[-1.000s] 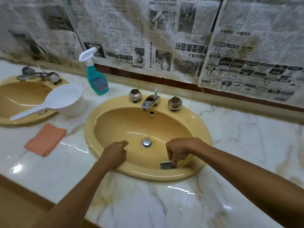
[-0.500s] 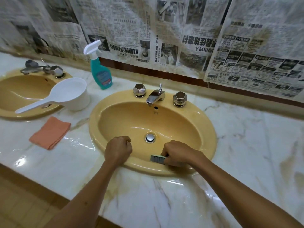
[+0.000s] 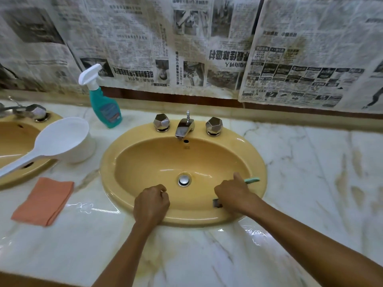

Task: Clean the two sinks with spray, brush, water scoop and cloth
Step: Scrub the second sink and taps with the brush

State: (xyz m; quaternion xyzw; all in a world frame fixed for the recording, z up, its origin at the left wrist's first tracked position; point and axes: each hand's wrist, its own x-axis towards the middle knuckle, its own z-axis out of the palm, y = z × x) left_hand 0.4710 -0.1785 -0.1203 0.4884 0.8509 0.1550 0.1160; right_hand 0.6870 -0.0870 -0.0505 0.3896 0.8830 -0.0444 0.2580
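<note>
Scrubbing step: the right hand grips the brush on the right sink's near wall (left hand fisted, empty); next, sweep along.

Teal-handled brush bristles-down against yellow sink front wall.

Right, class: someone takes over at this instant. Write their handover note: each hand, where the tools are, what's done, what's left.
Left hand: fist on the near rim of the right sink, holding nothing.
Right hand: grips the brush, bristles on the near wall.
Spray, scoop and cloth sit on the counter between the sinks.
Under way: brushing the right sink.
Likely left: rinse, wipe; left sink unclear.
</note>
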